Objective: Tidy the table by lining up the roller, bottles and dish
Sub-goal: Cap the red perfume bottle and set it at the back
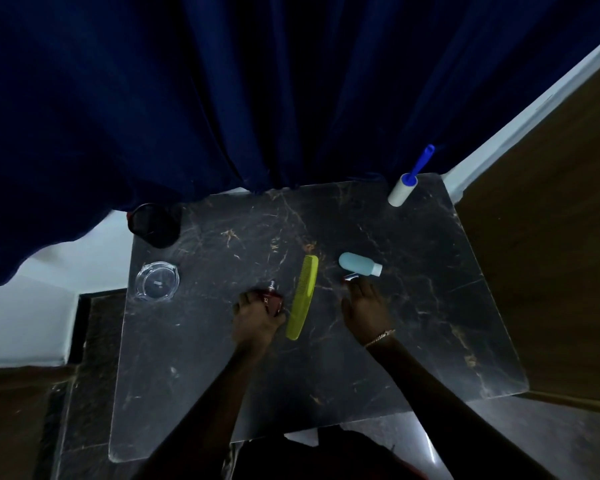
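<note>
My left hand [255, 318] is closed around a small red bottle [272, 299] near the middle of the dark marble table [430, 306]. My right hand [366, 306] rests flat with fingers apart; its fingertips touch a small silver and red object [350, 277]. Just beyond it a light blue bottle [359, 264] lies on its side. A lint roller [403, 189] with a blue handle stands at the far right corner. A clear glass dish [156, 280] sits at the left edge.
A yellow-green comb [303, 296] lies between my hands. A dark round container [155, 225] sits at the far left corner. A dark blue curtain [222, 98] hangs behind the table. A wooden panel [551, 237] borders the right side.
</note>
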`<state>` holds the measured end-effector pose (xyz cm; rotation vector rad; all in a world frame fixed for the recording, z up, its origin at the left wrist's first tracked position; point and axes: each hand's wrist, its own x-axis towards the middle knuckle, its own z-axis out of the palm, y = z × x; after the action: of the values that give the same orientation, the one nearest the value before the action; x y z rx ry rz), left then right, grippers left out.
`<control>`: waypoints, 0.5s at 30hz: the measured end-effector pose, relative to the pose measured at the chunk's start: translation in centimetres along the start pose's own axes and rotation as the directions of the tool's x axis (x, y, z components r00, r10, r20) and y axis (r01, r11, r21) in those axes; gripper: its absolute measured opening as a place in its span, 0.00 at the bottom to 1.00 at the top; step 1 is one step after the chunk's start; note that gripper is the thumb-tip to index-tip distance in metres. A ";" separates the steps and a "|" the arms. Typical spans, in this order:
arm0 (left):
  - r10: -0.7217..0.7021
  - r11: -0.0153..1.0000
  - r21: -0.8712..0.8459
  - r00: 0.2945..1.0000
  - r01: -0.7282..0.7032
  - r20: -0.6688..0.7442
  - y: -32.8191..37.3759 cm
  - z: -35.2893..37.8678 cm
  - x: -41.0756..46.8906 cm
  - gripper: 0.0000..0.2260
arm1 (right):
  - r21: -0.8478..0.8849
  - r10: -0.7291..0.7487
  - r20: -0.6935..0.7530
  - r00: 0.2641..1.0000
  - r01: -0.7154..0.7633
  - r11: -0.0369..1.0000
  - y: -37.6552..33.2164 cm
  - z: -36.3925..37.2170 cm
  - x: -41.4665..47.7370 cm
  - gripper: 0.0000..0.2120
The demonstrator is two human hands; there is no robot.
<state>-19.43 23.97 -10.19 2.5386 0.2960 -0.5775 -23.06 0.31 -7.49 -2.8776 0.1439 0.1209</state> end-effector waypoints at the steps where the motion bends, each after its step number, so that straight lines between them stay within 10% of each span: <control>1: 0.004 1.000 -0.019 1.000 -0.004 -0.004 0.1 -0.2 -0.1 0.42 | -0.017 0.028 0.044 0.999 -0.027 0.999 0.4 -0.5 0.9 0.19; 15: 0.066 0.839 -0.537 0.996 -0.087 -0.057 1.5 -2.1 -5.1 0.37 | -0.312 0.004 0.342 0.940 0.109 0.944 2.1 -3.1 6.2 0.17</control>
<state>-22.74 23.32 -5.61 2.0010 0.3169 -0.3509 -16.90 -3.08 -5.64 -3.1259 -0.0248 0.6871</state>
